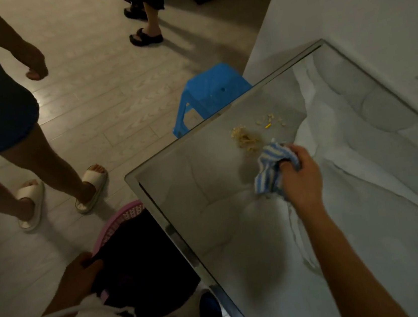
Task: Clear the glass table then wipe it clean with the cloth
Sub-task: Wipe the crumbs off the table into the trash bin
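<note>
Cloth [273,168]: blue-white striped, bunched, gripped in right hand [299,173] at frame centre-right, on glass desk [206,185]. Crumbs [246,138] just beyond; bare glass around them. Left hand [81,272] grips bin [142,266] rim beside desk's near-left edge.

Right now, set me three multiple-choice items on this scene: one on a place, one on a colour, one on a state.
1. Where do the crumbs lie?
A. On the glass table
B. On the floor
C. In the bin

2. What colour is the stool?
A. Red
B. Blue
C. Green

3. What is the right hand doing?
A. Hanging empty
B. Gripping the striped cloth
C. Lifting the stool

Key: 1 A, the crumbs sit on the glass beyond the cloth. 2 B, its plastic is plainly blue. 3 B, the fingers curl round the bunched cloth.
</note>
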The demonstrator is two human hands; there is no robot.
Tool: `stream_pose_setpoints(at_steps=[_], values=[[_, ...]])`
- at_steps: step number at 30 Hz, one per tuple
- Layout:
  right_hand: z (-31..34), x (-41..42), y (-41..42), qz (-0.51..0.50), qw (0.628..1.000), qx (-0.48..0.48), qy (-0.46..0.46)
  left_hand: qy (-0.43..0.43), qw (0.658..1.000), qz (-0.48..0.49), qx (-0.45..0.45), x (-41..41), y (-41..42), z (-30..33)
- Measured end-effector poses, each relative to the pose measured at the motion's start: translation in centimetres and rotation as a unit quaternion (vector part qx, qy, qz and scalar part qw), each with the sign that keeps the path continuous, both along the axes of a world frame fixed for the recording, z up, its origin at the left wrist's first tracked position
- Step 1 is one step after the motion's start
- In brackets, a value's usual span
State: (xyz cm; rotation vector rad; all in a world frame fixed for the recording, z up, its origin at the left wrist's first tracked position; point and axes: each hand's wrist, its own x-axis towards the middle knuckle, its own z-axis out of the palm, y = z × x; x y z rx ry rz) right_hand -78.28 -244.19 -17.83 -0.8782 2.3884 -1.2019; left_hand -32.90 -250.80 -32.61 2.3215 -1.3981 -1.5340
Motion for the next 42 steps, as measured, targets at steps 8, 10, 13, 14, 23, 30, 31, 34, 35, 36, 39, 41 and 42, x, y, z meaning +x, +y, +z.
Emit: stream_pose_setpoints(at_steps=[8, 10, 13, 14, 23, 30, 31, 34, 35, 36, 39, 41, 42], values=[[-1.7, -9.3, -6.3, -0.024, 0.990, 0.033, 0.138, -0.014, 0.997, 0.068, -0.014, 1.7, -1.9, -0.3], [-2.6, -10.3, -7.7, -0.008, 0.989, 0.064, 0.132, -0.001, 0.997, 0.076, -0.023, 1.7, -2.8, -0.5], [-4.4, -10.1, -9.6, 0.016, 0.990, 0.126, 0.065, 0.022, 0.996, 0.089, -0.013, 1.9, -4.2, -1.3], [-4.5, -9.9, -9.9, 0.015, 0.989, 0.140, 0.052, 0.032, 0.995, 0.092, -0.012, 1.6, -4.5, -1.4], [-5.6, -3.6, -11.0, 0.017, 0.993, 0.114, -0.028, 0.067, 0.995, 0.073, 0.000, 1.4, -6.7, -1.8], [-5.8, 1.1, -9.8, 0.054, 0.993, 0.103, -0.032, 0.106, 0.992, 0.072, -0.005, -0.4, -8.0, -0.8], [-5.8, 1.6, -9.5, 0.062, 0.992, 0.104, -0.026, 0.107, 0.992, 0.069, -0.005, -0.5, -8.1, -0.8], [-5.6, 4.2, -8.6, 0.090, 0.991, 0.093, -0.020, 0.114, 0.991, 0.071, -0.004, -1.0, -8.4, -0.8], [-5.5, 5.2, -8.2, 0.097, 0.992, 0.081, -0.018, 0.116, 0.991, 0.072, -0.004, -1.1, -8.4, -0.7], [-5.6, 6.2, -7.8, 0.104, 0.992, 0.066, -0.014, 0.117, 0.990, 0.072, -0.004, -1.2, -8.3, -0.7], [-6.4, 7.9, -6.8, 0.115, 0.991, 0.062, 0.000, 0.120, 0.990, 0.075, -0.002, -1.6, -8.2, -0.6], [-6.7, 8.5, -6.3, 0.124, 0.990, 0.059, -0.011, 0.120, 0.990, 0.075, 0.002, -1.6, -8.2, -0.7], [-6.5, 8.7, -6.1, 0.120, 0.991, 0.052, -0.020, 0.121, 0.990, 0.075, 0.003, -1.5, -8.2, -0.8]])
